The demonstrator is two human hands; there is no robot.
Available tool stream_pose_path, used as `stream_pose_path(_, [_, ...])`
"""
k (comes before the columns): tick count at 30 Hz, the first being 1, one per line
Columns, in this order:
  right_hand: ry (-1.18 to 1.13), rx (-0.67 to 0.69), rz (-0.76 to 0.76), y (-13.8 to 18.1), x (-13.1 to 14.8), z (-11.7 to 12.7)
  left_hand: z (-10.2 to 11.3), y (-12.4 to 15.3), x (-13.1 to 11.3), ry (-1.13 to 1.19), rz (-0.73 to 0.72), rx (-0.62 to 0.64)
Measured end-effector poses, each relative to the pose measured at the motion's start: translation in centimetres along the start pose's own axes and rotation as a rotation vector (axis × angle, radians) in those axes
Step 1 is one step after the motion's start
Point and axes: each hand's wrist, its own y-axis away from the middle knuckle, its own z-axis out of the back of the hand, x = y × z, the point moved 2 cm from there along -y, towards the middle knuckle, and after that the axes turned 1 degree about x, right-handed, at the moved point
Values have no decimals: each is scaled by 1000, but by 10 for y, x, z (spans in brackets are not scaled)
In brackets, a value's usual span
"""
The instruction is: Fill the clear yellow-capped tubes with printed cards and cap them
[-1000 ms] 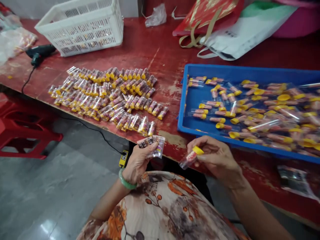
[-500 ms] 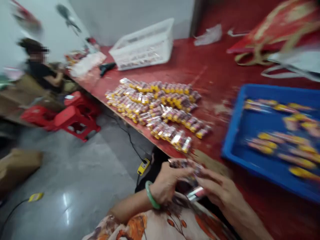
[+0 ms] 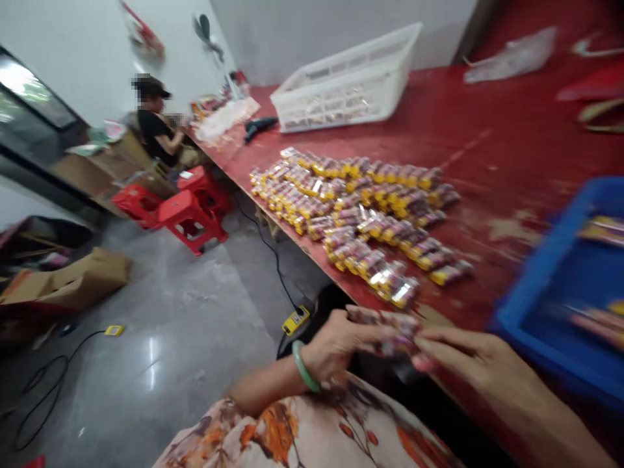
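Note:
Both hands meet at the near edge of the red table (image 3: 487,97). My left hand (image 3: 341,344), a green bangle on its wrist, is closed on a small stack of printed sleeves (image 3: 385,322). My right hand (image 3: 468,364) pinches the same bundle from the right; a clear tube is blurred between the fingers. A big spread of wrapped tubes with yellow caps (image 3: 361,208) lies on the table just beyond the hands. The blue tray (image 3: 546,305) of loose tubes is at the right edge, partly cut off.
A white plastic crate (image 3: 346,84) and a black tool (image 3: 260,127) sit at the far end of the table. Another person (image 3: 156,130) sits at the far left by red stools (image 3: 190,208). Cardboard (image 3: 73,279) and cables lie on the grey floor.
The view has swung left, so the blue tray slid to the right edge and the seated person came into sight. My right hand brought the tube over to the sleeves in my left hand.

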Motion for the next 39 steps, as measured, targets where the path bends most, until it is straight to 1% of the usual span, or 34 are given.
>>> stream_pose_path(2, [-42, 12, 29, 11, -2, 8, 2, -2, -5, 36, -41, -80])
stream_pose_path(5, [-207, -51, 49, 30, -18, 15, 4, -11, -7, 129, -20, -170])
stream_pose_path(8, [-338, -71, 110, 51, -32, 9, 2, -17, -6, 197, 21, -203])
stream_pose_path(10, [-366, -85, 192, 62, -33, 1, -2, -17, -5, 217, 33, -209])
stream_pose_path(12, [-369, -137, 267, 69, -30, -5, -7, -17, -5, 222, 33, -214])
stream_pose_path(15, [-345, -237, 338, 73, -26, -10, -11, -16, -4, 215, 34, -239])
stream_pose_path(17, [-333, -277, 359, 73, -27, -10, -11, -16, -3, 212, 60, -253])
stream_pose_path(20, [-363, -307, 365, 71, -33, -9, -10, -16, 0, 215, 105, -264])
stream_pose_path(25, [-456, -319, 393, 71, -39, -10, -9, -17, 2, 224, 101, -263])
stream_pose_path(28, [-427, -323, 419, 73, -41, -13, -11, -15, 2, 237, 81, -290])
stream_pose_path(32, [-286, -377, 467, 78, -42, -16, -12, -11, 2, 254, 73, -311])
stream_pose_path(35, [-196, -412, 517, 80, -38, -20, -12, -11, 4, 286, 91, -301])
stream_pose_path(39, [-71, -442, 636, 77, -35, -23, -13, -11, 7, 346, 122, -261])
